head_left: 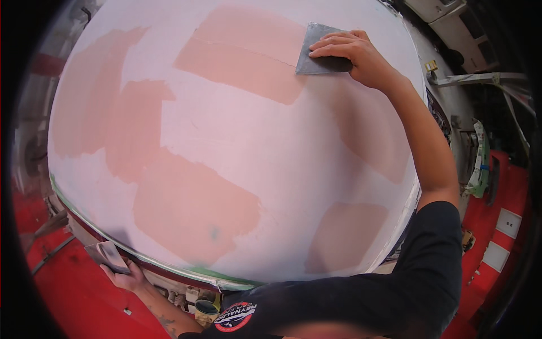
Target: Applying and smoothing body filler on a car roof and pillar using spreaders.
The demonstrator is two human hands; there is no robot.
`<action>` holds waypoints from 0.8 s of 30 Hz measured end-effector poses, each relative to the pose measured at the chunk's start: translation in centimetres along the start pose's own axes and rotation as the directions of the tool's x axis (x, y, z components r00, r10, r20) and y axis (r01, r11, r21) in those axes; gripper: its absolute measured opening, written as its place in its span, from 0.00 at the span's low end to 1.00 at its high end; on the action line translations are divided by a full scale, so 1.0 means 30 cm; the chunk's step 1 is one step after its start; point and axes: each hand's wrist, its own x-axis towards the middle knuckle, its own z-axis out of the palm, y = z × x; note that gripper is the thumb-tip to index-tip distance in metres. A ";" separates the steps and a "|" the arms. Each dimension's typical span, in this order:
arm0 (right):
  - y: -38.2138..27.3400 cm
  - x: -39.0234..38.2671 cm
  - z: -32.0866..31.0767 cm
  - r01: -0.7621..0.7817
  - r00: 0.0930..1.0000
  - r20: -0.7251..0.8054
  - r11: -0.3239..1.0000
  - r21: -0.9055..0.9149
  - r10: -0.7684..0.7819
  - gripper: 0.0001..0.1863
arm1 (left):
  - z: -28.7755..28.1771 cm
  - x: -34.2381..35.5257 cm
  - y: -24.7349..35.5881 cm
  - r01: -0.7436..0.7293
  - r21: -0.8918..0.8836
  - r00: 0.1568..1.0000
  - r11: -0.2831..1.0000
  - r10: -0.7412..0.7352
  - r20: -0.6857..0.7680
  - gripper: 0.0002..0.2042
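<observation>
A broad, pale car panel (226,130) fills the middle of the view, covered in several pinkish filler patches (195,206). At its far right, my right hand (358,53) grips a wide grey filler spreader (314,45), fingers laid over its face and the thumb hidden. The spreader's lower left corner meets the right end of a long filler patch (243,59). Down at the lower left, beyond the panel's near edge, my left hand (131,277) is closed on a small flat plate (110,257) with a greyish-pink face.
Green masking tape (231,281) runs along the panel's near edge. An open tub (207,307) stands below that edge by my left forearm. Red floor (84,299) shows on both sides. To the right lie a white bar (468,79) and a taped strip (480,158).
</observation>
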 end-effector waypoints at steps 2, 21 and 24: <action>-0.003 -0.039 -0.011 0.011 1.000 0.005 1.000 -0.009 -0.011 0.43 | 0.063 0.005 0.005 -0.006 0.031 1.000 1.000 0.006 -0.021 0.23; -0.666 0.020 -0.139 0.219 0.896 -0.382 0.974 -0.060 -0.225 0.29 | 1.250 -0.363 -0.359 -0.002 0.183 0.879 0.983 -0.086 0.470 0.19; -0.680 0.035 -0.126 0.254 0.907 -0.335 0.966 -0.043 -0.254 0.28 | 1.256 -0.380 -0.355 -0.058 0.202 0.876 0.978 -0.048 0.481 0.18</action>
